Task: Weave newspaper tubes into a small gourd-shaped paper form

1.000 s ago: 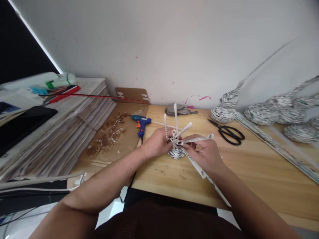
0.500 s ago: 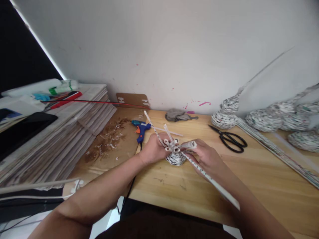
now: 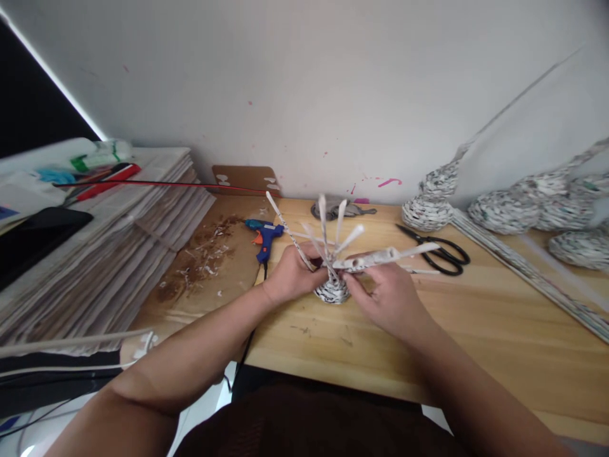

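Observation:
A small woven newspaper piece (image 3: 332, 292) stands on the table between my hands, with rolled paper tubes (image 3: 340, 222) fanning out of its top. My left hand (image 3: 295, 271) is closed around its left side, where one long speckled tube leans up and to the left. On the right, my right hand (image 3: 394, 293) pinches at the neck, thumb and fingers on a paper strand that runs off rightward behind the hand. Several tubes lean over above that hand, their open ends showing. Some fingertips of both hands are hidden behind the tubes.
A blue glue gun (image 3: 264, 238) lies left of my hands, near stacked newspapers (image 3: 162, 209). Black scissors (image 3: 440, 252) lie to the right. Finished woven gourd shapes (image 3: 428, 211) and long paper tubes (image 3: 528, 273) are farther right. A grey cloth (image 3: 349, 209) rests by the wall.
The long strand that crossed my right forearm toward me now points right, behind my right hand. The upright tubes show more of their length, several leaning right. The view has shifted slightly.

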A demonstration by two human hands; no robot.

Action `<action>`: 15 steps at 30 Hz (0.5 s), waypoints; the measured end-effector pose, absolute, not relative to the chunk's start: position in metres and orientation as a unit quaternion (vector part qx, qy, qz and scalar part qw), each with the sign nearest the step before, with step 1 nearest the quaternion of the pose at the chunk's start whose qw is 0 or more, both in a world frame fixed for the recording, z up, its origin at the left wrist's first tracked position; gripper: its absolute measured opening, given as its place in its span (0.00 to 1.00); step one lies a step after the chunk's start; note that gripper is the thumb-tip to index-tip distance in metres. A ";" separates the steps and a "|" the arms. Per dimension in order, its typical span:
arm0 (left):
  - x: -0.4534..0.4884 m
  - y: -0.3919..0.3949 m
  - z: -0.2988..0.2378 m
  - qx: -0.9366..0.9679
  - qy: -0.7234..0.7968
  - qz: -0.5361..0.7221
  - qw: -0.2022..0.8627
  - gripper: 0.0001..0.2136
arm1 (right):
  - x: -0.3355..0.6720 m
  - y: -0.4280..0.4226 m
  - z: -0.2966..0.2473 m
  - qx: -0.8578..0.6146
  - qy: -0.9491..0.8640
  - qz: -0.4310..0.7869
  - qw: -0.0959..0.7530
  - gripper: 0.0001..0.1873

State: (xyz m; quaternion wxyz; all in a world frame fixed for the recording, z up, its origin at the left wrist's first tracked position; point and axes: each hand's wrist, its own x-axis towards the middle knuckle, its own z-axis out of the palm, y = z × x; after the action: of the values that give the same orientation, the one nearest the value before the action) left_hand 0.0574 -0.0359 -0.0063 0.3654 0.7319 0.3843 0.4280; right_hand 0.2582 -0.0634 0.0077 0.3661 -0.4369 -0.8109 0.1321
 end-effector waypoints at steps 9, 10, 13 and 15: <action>0.054 -0.035 0.002 0.762 0.373 0.398 0.349 0.03 | 0.261 -0.057 0.007 -0.498 -0.729 0.273 0.382 0.07; 0.052 -0.035 0.004 0.771 0.350 0.400 0.351 0.04 | 0.262 -0.057 0.007 -0.497 -0.728 0.279 0.382 0.07; 0.050 -0.033 0.007 0.797 0.291 0.391 0.357 0.05 | 0.262 -0.056 0.008 -0.493 -0.729 0.287 0.379 0.08; 0.050 -0.032 0.007 0.800 0.280 0.396 0.352 0.05 | 0.261 -0.057 0.009 -0.498 -0.727 0.285 0.377 0.08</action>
State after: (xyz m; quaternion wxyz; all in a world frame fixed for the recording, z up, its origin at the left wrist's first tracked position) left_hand 0.0502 -0.0322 0.0066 0.3522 0.8002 0.2801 0.3963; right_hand 0.2611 -0.0565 0.0092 0.3769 -0.4975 -0.7273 0.2853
